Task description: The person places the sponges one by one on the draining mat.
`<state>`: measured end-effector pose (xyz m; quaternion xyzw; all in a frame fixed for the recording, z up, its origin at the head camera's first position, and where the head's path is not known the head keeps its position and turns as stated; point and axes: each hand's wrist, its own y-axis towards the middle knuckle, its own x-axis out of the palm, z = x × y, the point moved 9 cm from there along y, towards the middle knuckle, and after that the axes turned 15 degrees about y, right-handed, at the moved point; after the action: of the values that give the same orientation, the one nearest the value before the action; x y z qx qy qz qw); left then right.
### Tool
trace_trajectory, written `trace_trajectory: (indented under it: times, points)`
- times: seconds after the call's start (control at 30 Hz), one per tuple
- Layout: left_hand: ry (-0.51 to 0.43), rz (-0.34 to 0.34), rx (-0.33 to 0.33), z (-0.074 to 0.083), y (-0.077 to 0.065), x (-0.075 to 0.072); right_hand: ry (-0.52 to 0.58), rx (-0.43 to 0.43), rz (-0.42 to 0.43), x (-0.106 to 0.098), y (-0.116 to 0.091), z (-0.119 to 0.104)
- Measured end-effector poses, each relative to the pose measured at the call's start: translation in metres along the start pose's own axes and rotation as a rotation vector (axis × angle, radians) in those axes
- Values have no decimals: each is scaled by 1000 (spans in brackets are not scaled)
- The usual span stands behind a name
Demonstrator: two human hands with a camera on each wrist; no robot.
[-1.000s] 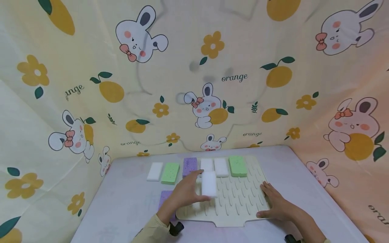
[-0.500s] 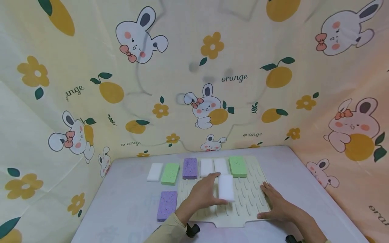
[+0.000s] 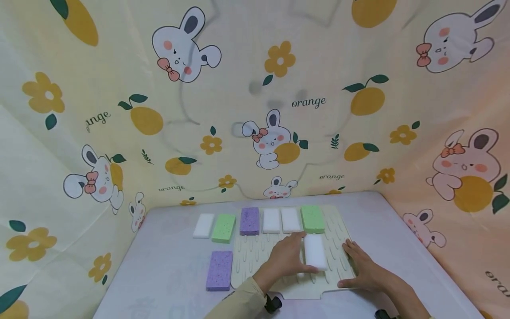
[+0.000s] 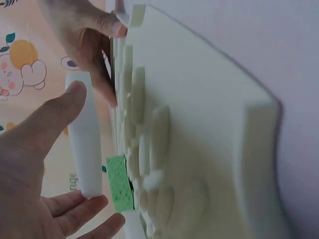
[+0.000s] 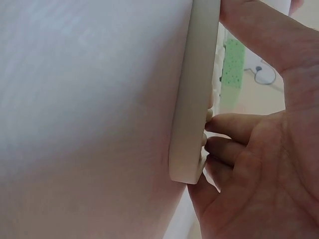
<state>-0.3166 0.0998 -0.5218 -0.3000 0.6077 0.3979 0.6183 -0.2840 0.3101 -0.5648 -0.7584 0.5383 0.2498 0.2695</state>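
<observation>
My left hand holds a white sponge between thumb and fingers, over the right part of a cream ridged board. In the left wrist view, the thumb presses one end of this sponge, the fingertips the other, with a gap between it and the ridges. My right hand rests at the board's right edge, fingers and thumb spread along the front right corner. Along the board's back lie a purple sponge, two white sponges, the left one beside the right one, and a green sponge.
Left of the board, on the white table, lie another white sponge, another green sponge and another purple sponge. A printed curtain hangs behind and at both sides.
My left hand has carried the white sponge rightward across the board, from its left-middle to in front of the green sponge, uncovering the left purple sponge. My right hand has stayed at the edge.
</observation>
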Motion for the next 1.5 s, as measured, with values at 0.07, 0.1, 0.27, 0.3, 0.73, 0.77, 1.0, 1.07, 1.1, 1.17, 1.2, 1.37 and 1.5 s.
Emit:
trace_trajectory:
  times: [0.07,0.1,0.27,0.3,0.73,0.77,1.0,1.07,1.1,1.17,1.2,1.37,1.5]
  points:
    - [9,-5,-3,6,2,3,0,-4,0,1,0,1]
    - [13,-6,-4,8,3,4,2,-8,-2,1,0,1]
    - [30,2,-18,19,8,9,9,-15,-6,1,0,-1]
    - [30,-2,-25,20,9,11,6,-20,-7,0,0,-2]
    - [61,-37,-87,27,12,23,19,-34,-11,-1,-1,-5]
    - [70,-39,-90,28,12,23,24,-32,-12,-1,-1,-5]
    - [79,-64,-109,26,13,24,24,-6,-15,1,-1,-3]
    - [74,-75,-110,26,13,24,21,-12,-15,1,-1,-3]
    - [69,-80,-110,26,12,24,22,-12,-15,1,-1,-2]
    - [62,-87,-108,26,12,24,20,-18,-13,0,-1,-2]
    - [59,-89,-105,25,12,24,20,-18,-12,0,0,-2]
    - [35,-90,-81,22,10,25,19,-11,-12,2,0,0]
    - [-3,-81,-42,18,7,28,23,-5,-8,2,0,0]
